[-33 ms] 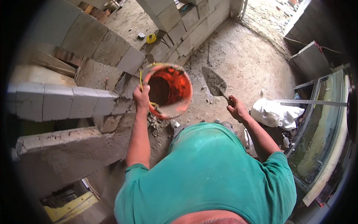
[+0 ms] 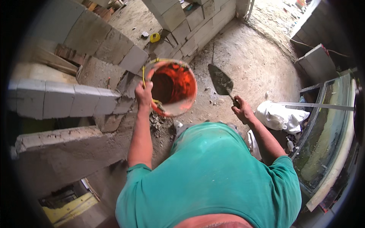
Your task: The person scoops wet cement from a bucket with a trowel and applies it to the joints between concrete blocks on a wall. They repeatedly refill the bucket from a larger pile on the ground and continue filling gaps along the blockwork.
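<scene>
— What does the left hand (image 2: 143, 95) have?

— It grips the rim of an orange bucket (image 2: 173, 88), fingers curled over the edge next to the yellow handle (image 2: 143, 74). The bucket is tipped so its open mouth faces up toward the camera, and grey mortar smears its lower lip.

— Where is the bucket sitting?

— It is held up in front of the person, just beside the end of a grey block wall (image 2: 64, 99) on the left. Whether it touches the wall, I cannot tell. Rubble lies on the floor under it.

— And the right hand (image 2: 243, 112)?

— Its fingers are wrapped tight around the handle of a trowel (image 2: 221, 81). The pointed blade is dark with mortar and angles up and to the left, near the bucket's right side but apart from it.

— Anything else around?

— A white sack (image 2: 279, 116) lies crumpled just right of that hand. Another course of blocks (image 2: 197, 26) runs across the top, with a yellow tape measure (image 2: 154, 37) on the dusty floor (image 2: 258, 64) beside it. The person wears a green shirt (image 2: 213, 178).
</scene>
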Demonstrator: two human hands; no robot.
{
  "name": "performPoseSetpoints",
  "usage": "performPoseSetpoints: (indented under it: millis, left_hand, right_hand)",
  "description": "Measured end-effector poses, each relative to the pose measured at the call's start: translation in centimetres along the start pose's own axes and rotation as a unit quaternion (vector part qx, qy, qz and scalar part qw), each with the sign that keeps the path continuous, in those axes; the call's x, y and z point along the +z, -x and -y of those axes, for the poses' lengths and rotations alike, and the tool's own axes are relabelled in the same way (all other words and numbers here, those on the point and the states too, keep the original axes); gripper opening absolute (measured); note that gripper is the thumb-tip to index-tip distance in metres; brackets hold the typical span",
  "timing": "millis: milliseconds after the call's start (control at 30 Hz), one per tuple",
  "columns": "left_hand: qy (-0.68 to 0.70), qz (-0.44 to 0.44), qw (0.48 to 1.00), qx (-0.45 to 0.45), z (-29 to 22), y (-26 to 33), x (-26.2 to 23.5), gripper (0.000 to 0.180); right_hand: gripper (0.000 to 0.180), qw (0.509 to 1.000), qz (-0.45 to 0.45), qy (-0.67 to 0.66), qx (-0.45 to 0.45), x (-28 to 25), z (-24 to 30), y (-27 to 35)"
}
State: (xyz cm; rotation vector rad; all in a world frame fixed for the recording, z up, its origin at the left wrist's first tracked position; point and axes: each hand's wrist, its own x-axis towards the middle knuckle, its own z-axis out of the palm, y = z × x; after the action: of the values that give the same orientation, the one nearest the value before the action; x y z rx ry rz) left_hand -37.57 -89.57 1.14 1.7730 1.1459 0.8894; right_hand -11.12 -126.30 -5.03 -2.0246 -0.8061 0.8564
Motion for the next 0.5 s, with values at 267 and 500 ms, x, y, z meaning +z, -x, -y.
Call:
performPoseSetpoints:
  millis: [267, 500]
  left_hand:
    - [0.106, 0.019, 0.989, 0.098, -10.1, -2.8, 3.3, 0.018]
    - [0.139, 0.045, 0.977, 0.155, -14.0, -7.8, 5.7, 0.016]
  right_hand:
    - [0.034, 0.984, -0.057, 0.148, -0.087, -5.9, 3.7, 1.8]
    - [0.037, 0.96, -0.081, 0.238, -0.12, -7.7, 11.2, -1.5]
